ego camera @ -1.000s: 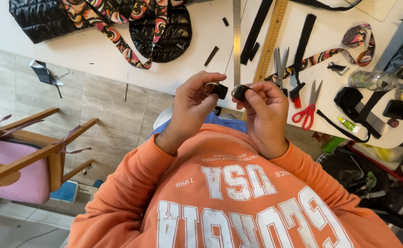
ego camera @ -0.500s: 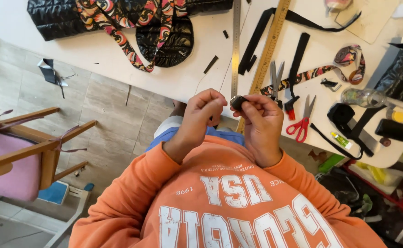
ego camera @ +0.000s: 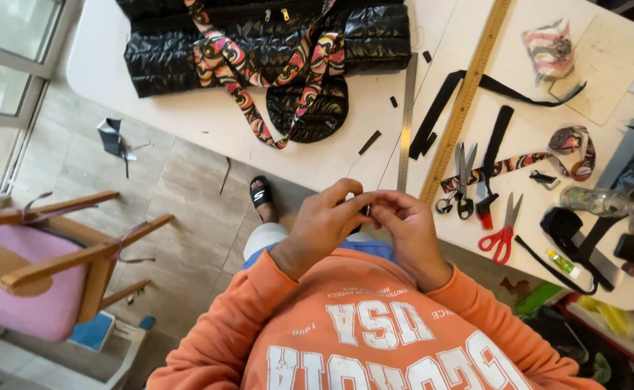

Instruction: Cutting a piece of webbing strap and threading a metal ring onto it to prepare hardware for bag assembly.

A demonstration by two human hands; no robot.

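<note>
My left hand (ego camera: 325, 224) and my right hand (ego camera: 407, 232) meet in front of my chest, just below the white table's edge (ego camera: 208, 137). Between their fingertips is a small dark piece (ego camera: 366, 210), mostly hidden by the fingers. Both hands pinch it. My sleeves and top are orange. On the table above lie a black quilted bag (ego camera: 259, 43) with patterned straps, a steel ruler (ego camera: 406, 123) and a long wooden ruler (ego camera: 465, 97).
Grey scissors (ego camera: 461, 184), red-handled scissors (ego camera: 503, 230), black webbing strips (ego camera: 439, 115), a patterned strap roll (ego camera: 573, 148) and a clear bottle (ego camera: 598, 202) lie on the right. A wooden chair with a pink cushion (ego camera: 35, 267) stands at left on the tiled floor.
My hands have come closer together and dropped lower toward my chest; the two small dark pieces held apart earlier are now hidden between my fingertips. The view has shifted up over the table.
</note>
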